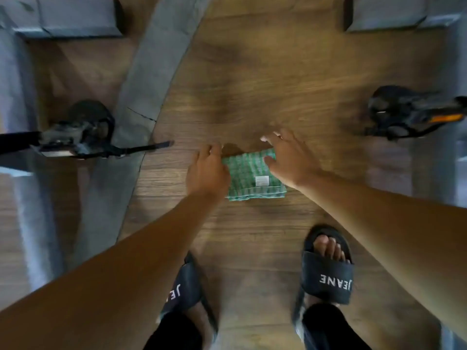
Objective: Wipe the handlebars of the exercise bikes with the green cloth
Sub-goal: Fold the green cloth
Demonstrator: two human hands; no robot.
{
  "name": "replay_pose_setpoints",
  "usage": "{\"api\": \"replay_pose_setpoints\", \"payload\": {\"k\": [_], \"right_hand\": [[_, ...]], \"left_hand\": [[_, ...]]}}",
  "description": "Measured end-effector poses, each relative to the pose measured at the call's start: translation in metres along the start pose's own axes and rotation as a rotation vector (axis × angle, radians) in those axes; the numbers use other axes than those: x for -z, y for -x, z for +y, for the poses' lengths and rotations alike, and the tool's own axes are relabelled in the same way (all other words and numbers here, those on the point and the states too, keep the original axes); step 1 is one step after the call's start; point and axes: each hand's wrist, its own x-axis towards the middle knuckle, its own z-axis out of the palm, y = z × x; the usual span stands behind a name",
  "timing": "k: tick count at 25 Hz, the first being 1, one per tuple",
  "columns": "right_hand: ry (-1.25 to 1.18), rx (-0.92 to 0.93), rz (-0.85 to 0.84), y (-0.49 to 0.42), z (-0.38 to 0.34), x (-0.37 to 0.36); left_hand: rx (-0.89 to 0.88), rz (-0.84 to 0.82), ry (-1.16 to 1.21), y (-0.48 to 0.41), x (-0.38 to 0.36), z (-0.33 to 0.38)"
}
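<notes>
Grasping nothing yet, I am hovering my loose left hand (207,170) at the left edge and spread right hand (290,160) over the far corner of the green cloth (249,178) on the floor (252,97), needing, I judge, to pinch it up next.

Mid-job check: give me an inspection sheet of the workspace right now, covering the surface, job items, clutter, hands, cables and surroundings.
Surface: wooden floor, crossed by a curved grey strip.
Job's things: green cloth folded, lying flat on the floor, white label up; handlebars out of view.
Clutter: nothing seen.
Hands: left hand at the cloth's left edge, grip unclear in the blur; right hand spread open over its right far corner.
Cables: nothing seen; only a pedal strap.
Surroundings: left pedal, right pedal, the person's feet in dark slides.
</notes>
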Motion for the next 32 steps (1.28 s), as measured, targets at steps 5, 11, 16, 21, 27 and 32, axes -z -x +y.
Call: {"api": "replay_pose_setpoints", "payload": {"k": [5,11,16,21,27,32], "right_hand": [[0.055,0.005,0.057,-0.006,0.023,-0.014],[-0.026,-0.045,0.096,0.006,0.026,-0.024],[0.038,-0.024,0.034,0.005,0.034,-0.029],[-0.579,-0.222,0.033,0.021,0.021,-0.026],[-1.068,-0.382,-0.194,0.076,-0.028,0.082],[-1.428,-0.475,-0.257,0.132,-0.096,0.2]], "left_hand": [[-0.012,-0.028,-0.078,-0.02,-0.017,-0.004],[-0.048,0.003,0.097,-0.014,-0.022,0.002],[-0.103,-0.046,-0.09,-0.02,-0.028,0.005],[-0.005,-0.154,0.177,-0.014,-0.005,0.011],[0.139,-0.228,0.565,0.036,0.087,0.031],[0.244,-0.199,0.959,0.092,0.223,0.078]]}}
